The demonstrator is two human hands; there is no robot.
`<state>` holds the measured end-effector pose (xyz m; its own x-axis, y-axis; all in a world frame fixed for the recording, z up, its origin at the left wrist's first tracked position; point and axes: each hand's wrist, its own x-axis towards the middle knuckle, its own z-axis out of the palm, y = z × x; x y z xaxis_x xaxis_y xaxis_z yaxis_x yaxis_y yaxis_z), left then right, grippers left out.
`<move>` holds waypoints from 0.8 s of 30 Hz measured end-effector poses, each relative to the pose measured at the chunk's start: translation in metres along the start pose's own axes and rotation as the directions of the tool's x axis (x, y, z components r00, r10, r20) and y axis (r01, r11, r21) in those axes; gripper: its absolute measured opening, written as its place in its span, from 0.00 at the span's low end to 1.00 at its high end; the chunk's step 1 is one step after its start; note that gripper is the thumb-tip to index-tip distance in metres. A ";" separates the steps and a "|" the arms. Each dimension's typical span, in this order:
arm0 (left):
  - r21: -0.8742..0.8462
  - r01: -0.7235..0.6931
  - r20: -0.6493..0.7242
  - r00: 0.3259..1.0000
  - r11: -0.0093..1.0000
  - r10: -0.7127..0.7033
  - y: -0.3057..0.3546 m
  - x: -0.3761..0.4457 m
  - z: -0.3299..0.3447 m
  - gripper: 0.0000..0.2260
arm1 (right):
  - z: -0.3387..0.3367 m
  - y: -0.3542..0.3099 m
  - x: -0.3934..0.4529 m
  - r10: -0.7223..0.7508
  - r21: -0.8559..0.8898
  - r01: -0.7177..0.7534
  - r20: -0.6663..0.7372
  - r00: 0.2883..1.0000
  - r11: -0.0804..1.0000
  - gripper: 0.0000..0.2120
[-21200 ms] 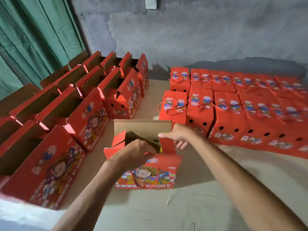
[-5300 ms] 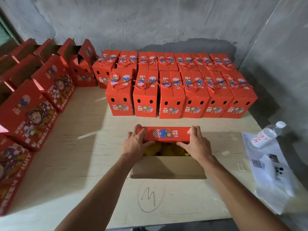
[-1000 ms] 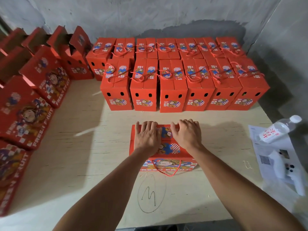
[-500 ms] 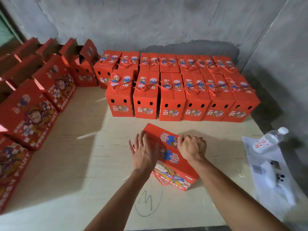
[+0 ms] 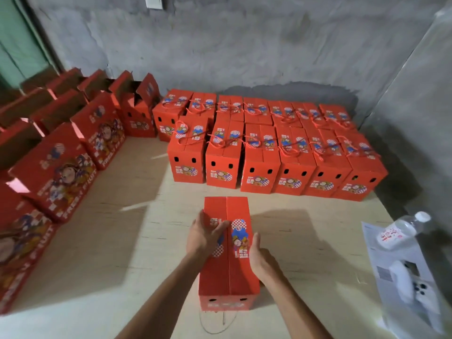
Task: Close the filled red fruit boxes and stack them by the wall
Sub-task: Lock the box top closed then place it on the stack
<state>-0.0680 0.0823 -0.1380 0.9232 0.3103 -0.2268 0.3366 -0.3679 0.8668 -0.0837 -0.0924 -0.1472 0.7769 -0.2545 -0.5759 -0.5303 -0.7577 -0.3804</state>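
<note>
A closed red fruit box (image 5: 238, 272) lies lengthwise in front of me, one narrow end toward me, over the plywood table (image 5: 117, 241). My left hand (image 5: 204, 238) grips its upper left edge, with the fingers curled over the top flap. My right hand (image 5: 260, 258) presses flat against the right side, thumb up along the edge; its fingers are hidden behind the box. Several closed red boxes (image 5: 259, 157) with cord handles stand in two rows against the grey wall (image 5: 244, 45).
Several open red boxes (image 5: 56, 167) with raised flaps line the table's left side. At the right edge lie a plastic water bottle (image 5: 401, 231), a printed sheet (image 5: 381, 260) and a white device (image 5: 411, 287). A side wall closes the right.
The box has turned from slanted to lengthwise, one end toward me. My right hand moved from its top to its right side. My left hand now wraps the left edge.
</note>
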 end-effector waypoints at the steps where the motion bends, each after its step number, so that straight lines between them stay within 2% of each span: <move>1: 0.051 0.002 -0.006 1.000 0.999 -0.002 0.000 0.001 -0.003 0.31 | 0.005 -0.005 -0.002 0.039 0.101 -0.042 0.035 0.999 0.994 0.49; 5: 0.035 0.027 -0.014 1.000 0.999 -0.027 0.000 0.001 -0.005 0.35 | 0.016 -0.006 -0.005 0.018 0.395 -0.024 0.019 1.000 0.918 0.41; 7: 0.064 0.026 -0.003 1.000 0.998 -0.026 0.001 0.002 -0.005 0.36 | 0.018 -0.001 -0.008 -0.008 0.456 0.048 -0.089 0.996 0.889 0.35; 9: 0.100 0.035 0.010 0.999 0.994 -0.036 0.003 0.001 -0.003 0.36 | 0.017 0.003 -0.014 -0.031 0.528 0.158 -0.242 0.970 0.834 0.26; 10: 0.114 0.048 0.014 0.999 0.992 -0.050 0.004 0.001 -0.003 0.36 | 0.016 0.005 -0.016 -0.035 0.588 0.211 -0.296 0.955 0.781 0.20; 12: 0.097 0.105 0.034 0.994 0.990 -0.108 -0.001 0.002 -0.007 0.36 | 0.011 0.008 -0.020 0.001 0.749 0.264 -0.333 0.943 0.608 0.09; 13: 0.045 0.150 0.066 0.986 0.988 -0.153 -0.005 0.001 -0.012 0.35 | 0.008 0.009 -0.022 0.025 0.797 0.276 -0.343 0.939 0.538 0.06; 14: -0.018 0.202 0.120 0.973 0.979 -0.199 -0.006 -0.002 -0.020 0.35 | 0.004 0.010 -0.024 0.043 0.810 0.288 -0.359 0.932 0.511 0.06; 17: -0.049 0.237 0.279 0.936 0.970 -0.215 0.002 0.000 -0.045 0.24 | -0.015 0.006 -0.024 0.038 0.807 0.254 -0.323 0.946 0.534 0.06; 19: -0.021 0.217 0.286 0.937 0.976 -0.202 0.021 0.002 -0.061 0.15 | -0.038 -0.006 -0.025 -0.044 0.749 0.277 -0.314 0.948 0.602 0.05; 20: -0.048 0.197 0.287 0.942 0.979 -0.175 0.034 0.003 -0.069 0.12 | -0.052 -0.016 -0.028 -0.118 0.675 0.331 -0.342 0.932 0.660 0.08; 22: -0.178 0.124 0.316 0.947 0.976 -0.062 0.062 0.006 -0.082 0.07 | -0.077 -0.043 -0.041 -0.327 0.456 0.509 -0.420 0.846 0.730 0.10; 24: -0.311 0.060 0.357 0.932 0.948 0.058 0.090 0.002 -0.088 0.08 | -0.091 -0.074 -0.057 -0.510 0.298 0.644 -0.419 0.751 0.705 0.11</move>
<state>-0.0520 0.1268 -0.0210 0.9465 -0.0450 -0.3197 0.3170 -0.0576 0.9467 -0.0573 -0.0766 -0.0205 0.9963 -0.0567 0.0644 0.0257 -0.5188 -0.8545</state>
